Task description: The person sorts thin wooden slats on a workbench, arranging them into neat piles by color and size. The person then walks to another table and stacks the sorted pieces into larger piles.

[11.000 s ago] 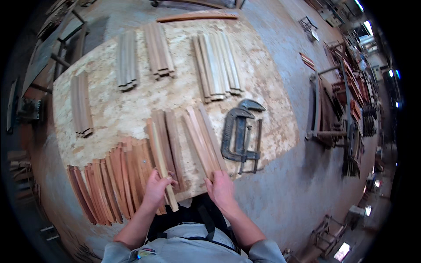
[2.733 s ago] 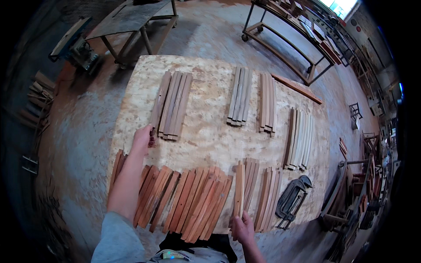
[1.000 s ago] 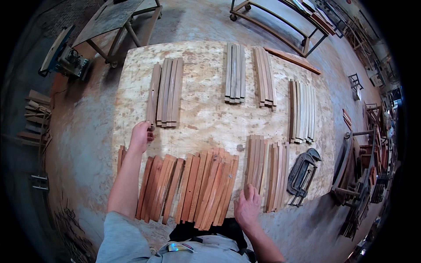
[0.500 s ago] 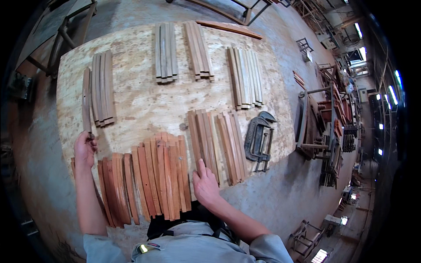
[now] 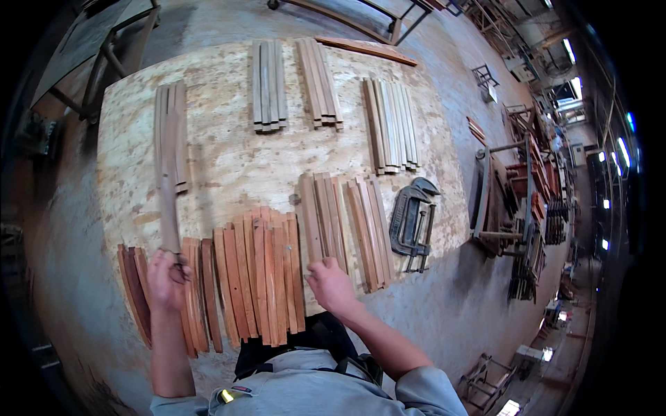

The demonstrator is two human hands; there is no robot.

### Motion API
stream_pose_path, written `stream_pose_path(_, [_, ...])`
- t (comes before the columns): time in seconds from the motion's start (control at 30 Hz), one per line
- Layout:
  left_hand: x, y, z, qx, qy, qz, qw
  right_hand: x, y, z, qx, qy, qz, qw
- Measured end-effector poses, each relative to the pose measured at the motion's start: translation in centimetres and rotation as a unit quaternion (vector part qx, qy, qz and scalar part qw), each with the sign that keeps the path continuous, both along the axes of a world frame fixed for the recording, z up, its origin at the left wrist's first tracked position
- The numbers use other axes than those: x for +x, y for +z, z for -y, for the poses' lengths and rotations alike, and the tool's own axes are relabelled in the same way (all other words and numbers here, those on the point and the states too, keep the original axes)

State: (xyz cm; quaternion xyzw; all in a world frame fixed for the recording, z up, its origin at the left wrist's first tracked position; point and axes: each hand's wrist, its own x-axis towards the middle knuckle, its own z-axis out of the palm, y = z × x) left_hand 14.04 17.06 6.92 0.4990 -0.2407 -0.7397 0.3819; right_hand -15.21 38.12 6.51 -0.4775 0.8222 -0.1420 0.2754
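Observation:
My left hand (image 5: 168, 281) is closed around the near end of a brown wooden strip (image 5: 168, 215). That strip lies partly across a bundle of brown strips (image 5: 179, 132) at the left. My right hand (image 5: 334, 288) has curled fingers at the near end of another wooden strip (image 5: 311, 215), the leftmost of a small bundle (image 5: 329, 211) in the right middle. Between my hands, a row of reddish strips (image 5: 260, 277) lies along the board's near edge, some of them behind my left hand and forearm.
More strip bundles lie on the plywood board (image 5: 229, 166): greyish (image 5: 268, 83), brown (image 5: 319, 83), pale (image 5: 390, 125) and mixed (image 5: 371, 232). A black C-clamp (image 5: 411, 222) rests at right. One long reddish strip (image 5: 368, 50) borders the far edge. A metal-framed rack (image 5: 510, 194) stands on the floor beyond.
My left hand has moved right and toward me, drawing its strip over the left bundle. My right hand has shifted slightly, and its outstretched finger has curled in.

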Motion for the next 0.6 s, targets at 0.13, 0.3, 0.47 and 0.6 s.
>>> stream_pose_path(0.13, [-1.9,1.5,-5.3,0.033,-0.026,-0.026,0.999,-1.1,-1.2,-1.4,-0.044,-0.154,0.164,0.973])
stream_pose_path(0.3, [-6.3,2.6,-11.0,0.078,-0.098,-0.027,0.992,-1.8,1.1,0.5,-0.077,-0.335,0.473,0.811])
stream_pose_path(0.47, [-10.8,2.6,-15.5,0.087,-0.133,-0.041,0.986,-4.0,1.8,-0.1,0.029,-0.298,0.590,0.750])
stream_pose_path(0.6, [-13.7,1.9,-18.1,0.075,-0.190,0.021,0.979,-3.7,2.2,-0.5,-0.022,-0.304,0.661,0.685])
